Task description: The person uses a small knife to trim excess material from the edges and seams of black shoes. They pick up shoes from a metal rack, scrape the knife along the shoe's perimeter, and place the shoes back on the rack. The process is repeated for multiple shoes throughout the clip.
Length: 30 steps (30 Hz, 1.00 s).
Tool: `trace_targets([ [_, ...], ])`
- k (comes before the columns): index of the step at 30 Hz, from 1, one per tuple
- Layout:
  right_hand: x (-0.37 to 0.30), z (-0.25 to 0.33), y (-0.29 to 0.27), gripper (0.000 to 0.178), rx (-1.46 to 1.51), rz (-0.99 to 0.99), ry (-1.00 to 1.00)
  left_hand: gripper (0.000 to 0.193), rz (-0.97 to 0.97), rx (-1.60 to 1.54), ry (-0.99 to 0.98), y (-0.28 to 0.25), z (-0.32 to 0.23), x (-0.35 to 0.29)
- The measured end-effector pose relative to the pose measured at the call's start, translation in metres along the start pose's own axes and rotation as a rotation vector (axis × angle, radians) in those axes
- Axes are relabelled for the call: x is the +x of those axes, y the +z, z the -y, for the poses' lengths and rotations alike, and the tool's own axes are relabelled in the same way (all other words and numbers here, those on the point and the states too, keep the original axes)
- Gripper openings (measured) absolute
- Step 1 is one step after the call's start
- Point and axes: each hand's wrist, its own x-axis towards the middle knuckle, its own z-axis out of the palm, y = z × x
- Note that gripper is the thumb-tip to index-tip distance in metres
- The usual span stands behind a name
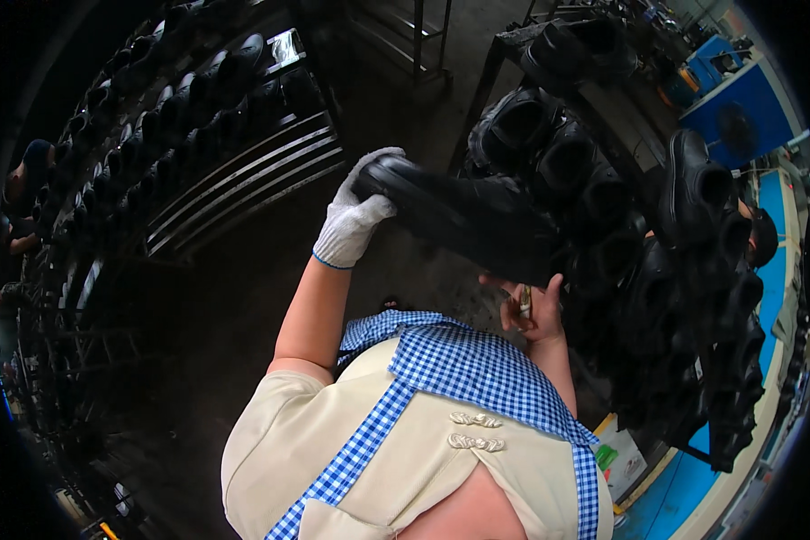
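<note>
Fingers of knit-gloved left hand (355, 220) clamped on matte black shoe (463, 216); bare right hand (533, 310) fingers curled beneath.

Heel end of black shoe (463, 216) hidden behind bare right hand (533, 310); toe end wrapped inside gloved left hand (355, 216). Small object pinched in right hand, too small to identify. Shoes on rack (153, 135) at upper left merge into shadow, count unclear. Piled black shoes (684, 297) at right overlap, outlines lost. Person (27, 193) at far left edge dark, cut by rim. Blue machine (738, 103) upper right distorted, partly cropped.
</note>
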Motion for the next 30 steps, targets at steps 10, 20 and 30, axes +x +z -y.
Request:
trace_targets([
  [10, 0.004, -0.024, 0.019, 0.098, -1.354, -0.245, -0.337, 0.075, -0.332, -0.085, 0.004, 0.032, 0.007, -0.002],
  [20, 0.011, 0.067, 0.073, 0.020, -1.462, -0.192, -0.666, 0.070, 0.143, 0.490, -0.099, 0.065, -0.025, -0.001],
  [30, 0.000, 0.075, 0.100, 0.048, -1.672, -0.256, -0.723, 0.064, 0.084, 0.303, 0.067, 0.047, -0.007, 0.008],
])
